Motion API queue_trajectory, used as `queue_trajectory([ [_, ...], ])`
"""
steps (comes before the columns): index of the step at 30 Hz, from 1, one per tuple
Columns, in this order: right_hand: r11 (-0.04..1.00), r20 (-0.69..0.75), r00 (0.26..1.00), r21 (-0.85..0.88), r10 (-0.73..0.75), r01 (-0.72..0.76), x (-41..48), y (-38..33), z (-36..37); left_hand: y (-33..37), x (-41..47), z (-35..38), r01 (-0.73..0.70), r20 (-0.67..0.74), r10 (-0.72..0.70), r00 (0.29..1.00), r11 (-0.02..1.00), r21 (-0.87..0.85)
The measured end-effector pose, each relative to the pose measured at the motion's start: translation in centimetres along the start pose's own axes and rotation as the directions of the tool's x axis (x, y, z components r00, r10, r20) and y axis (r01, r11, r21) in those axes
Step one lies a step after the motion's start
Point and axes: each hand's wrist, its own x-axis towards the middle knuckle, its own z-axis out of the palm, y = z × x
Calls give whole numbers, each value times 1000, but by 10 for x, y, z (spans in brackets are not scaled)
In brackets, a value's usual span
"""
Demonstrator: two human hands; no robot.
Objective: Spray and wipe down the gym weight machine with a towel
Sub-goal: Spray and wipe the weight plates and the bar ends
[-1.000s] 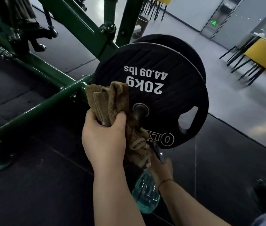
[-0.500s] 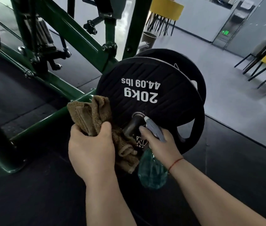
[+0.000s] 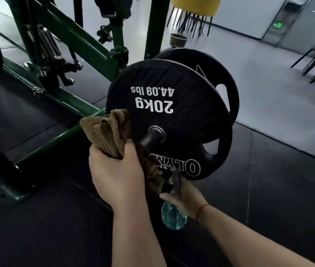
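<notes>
A gym is shown: a green steel machine frame [image 3: 87,45] is seen at 10 o'clock, black weight plates [image 3: 172,120] marked 20kg are loaded at the centre, black rubber flooring [image 3: 56,218] is laid below, and yellow chairs [image 3: 195,4] are placed at 1 o'clock.

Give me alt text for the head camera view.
A left hand grips a bunched brown towel at a black 20kg weight plate on a green machine frame; the right hand holds a teal spray bottle just below.
</notes>
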Motion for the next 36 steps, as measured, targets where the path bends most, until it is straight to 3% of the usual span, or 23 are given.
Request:
queue_trajectory([
  [3, 998, -9, 999, -48, -32, 31, -2, 14, 5, -3, -6, 5, -49, 19, 48, 999, 997, 58],
  [6, 939, 66, 995, -330, -79, 97, -1, 24, 8, -7, -12, 11, -92, 33, 89, 995, 990, 104],
  [9, 983, 119, 993, -181, 7, 14, 0, 39, 11, -10, -18, 16, -111, 22, 109, 994, 989, 102],
  [16, 919, 292, 956, -371, -19, 131, 7, 47, -27, -16, -31, 36, -104, 69, 104, 992, 995, 0],
  [19, 828, 421, 906, -520, 35, 210, 13, 24, -65, -19, -38, 48, -88, 90, 92, 992, 995, -48],
  [21, 814, 436, 900, -512, -30, 275, 9, -4, -94, -20, -44, 56, -77, 95, 84, 992, 994, -76],
  [28, 810, 225, 878, -340, -424, 478, -18, -75, -192, -20, -44, 76, -49, 46, 55, 997, 991, -127],
  [30, 812, 67, 840, -227, -538, 538, -23, -77, -210, -21, -45, 81, -38, 50, 45, 998, 990, -133],
  [33, 741, -325, 678, -127, -659, 659, -15, -68, -224, -19, -40, 91, -46, 62, 54, 997, 990, -133],
  [35, 727, -519, 577, -136, -631, 673, 0, -58, -222, -16, -29, 99, -109, 16, 112, 994, 985, -133],
  [36, 732, -565, 560, -120, -605, 670, 8, -55, -220, -10, -20, 103, -143, -33, 140, 990, 980, -141],
])
